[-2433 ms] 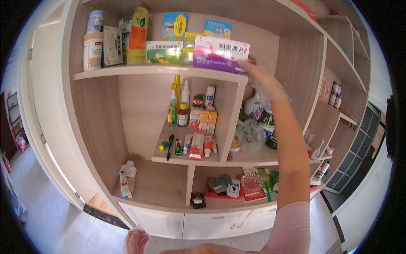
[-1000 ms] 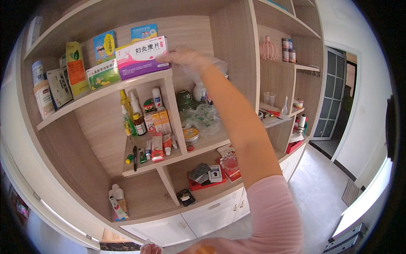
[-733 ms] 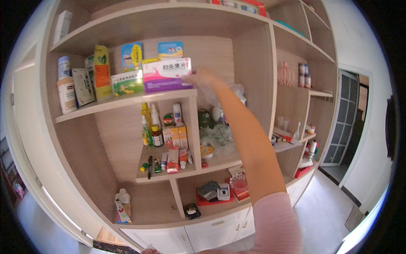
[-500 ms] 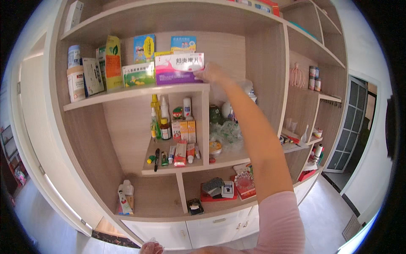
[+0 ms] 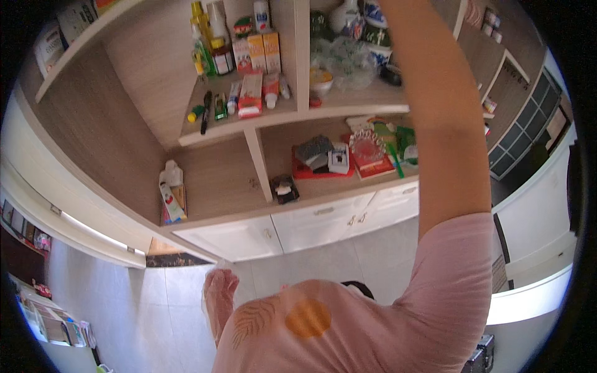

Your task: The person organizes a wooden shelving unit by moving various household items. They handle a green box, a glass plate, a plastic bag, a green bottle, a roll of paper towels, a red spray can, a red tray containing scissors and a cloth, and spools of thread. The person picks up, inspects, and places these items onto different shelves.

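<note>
My right arm [image 5: 444, 118] stretches up past the shelves and leaves the top of the head view, so the hand itself and whatever it touches are out of sight. Down by my body hangs my left hand [image 5: 221, 283], in a thin clear plastic glove. Its fingers are blurred under the wrinkled film, and no object shows in it. Beside the raised forearm, on the middle shelf, lie crumpled clear plastic bags [image 5: 348, 62] and a patterned white vase [image 5: 347, 17]. Orange-and-white boxes [image 5: 256, 53], a brown bottle [image 5: 222, 57] and several tubes [image 5: 251, 93] occupy the neighbouring compartment.
Lower down, the wooden cabinet [image 5: 217, 196] holds a glass dish [image 5: 367, 146], a red box [image 5: 375, 169], dark cloth-like items [image 5: 314, 148] and a white tube [image 5: 170, 200]. White cupboard doors [image 5: 230, 239] stand below, above a grey tiled floor [image 5: 149, 317]. A glazed door [image 5: 525, 127] is at the right.
The view has tilted down, and the upper shelf with the medicine boxes has mostly left it. My right hand, earlier at a purple-and-white box, is now out of frame. More of my left hand shows.
</note>
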The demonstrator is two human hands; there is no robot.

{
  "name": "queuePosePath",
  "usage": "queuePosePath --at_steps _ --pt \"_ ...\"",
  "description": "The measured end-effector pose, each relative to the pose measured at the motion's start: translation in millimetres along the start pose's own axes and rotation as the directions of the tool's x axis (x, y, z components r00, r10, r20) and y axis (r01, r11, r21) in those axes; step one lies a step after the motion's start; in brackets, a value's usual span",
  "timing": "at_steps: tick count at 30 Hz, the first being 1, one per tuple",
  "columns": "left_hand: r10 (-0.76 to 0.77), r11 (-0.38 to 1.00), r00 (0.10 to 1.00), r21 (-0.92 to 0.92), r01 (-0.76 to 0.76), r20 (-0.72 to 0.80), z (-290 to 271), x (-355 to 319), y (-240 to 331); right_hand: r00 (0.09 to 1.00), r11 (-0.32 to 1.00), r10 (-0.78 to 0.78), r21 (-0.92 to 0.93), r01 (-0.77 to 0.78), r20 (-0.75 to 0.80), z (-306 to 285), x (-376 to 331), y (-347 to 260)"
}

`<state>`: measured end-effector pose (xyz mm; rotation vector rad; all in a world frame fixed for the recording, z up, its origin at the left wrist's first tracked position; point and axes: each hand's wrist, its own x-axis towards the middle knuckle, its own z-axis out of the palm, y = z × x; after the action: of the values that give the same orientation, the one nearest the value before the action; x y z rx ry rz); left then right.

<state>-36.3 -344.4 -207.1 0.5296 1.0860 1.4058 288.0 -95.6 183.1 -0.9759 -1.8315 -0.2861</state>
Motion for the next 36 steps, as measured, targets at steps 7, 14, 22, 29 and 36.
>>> queuePosePath --at_steps 7,14,22,29,36 --pt "-0.146 0.988 0.986 0.060 0.141 0.085 15 26 -4 0.950 0.982 0.107 -0.120 -0.147 -0.292 -73 -156 -76" --pt "-0.277 0.955 0.928 0.182 0.236 0.250 32 65 -18 0.805 0.754 0.585 0.296 -0.586 0.105 -63 -338 -35" --pt "-0.434 0.887 0.791 0.358 0.292 0.431 87 94 -82 0.092 -0.053 0.959 0.487 -0.872 0.270 -51 -443 34" --pt "-0.414 0.883 0.844 0.376 0.281 0.341 168 52 -123 0.009 -0.185 0.916 0.443 -0.877 0.401 -1 -461 202" --pt "-0.325 0.936 0.933 0.195 0.294 0.155 210 7 -152 -0.054 -0.316 0.759 0.295 -0.902 0.648 22 -443 273"
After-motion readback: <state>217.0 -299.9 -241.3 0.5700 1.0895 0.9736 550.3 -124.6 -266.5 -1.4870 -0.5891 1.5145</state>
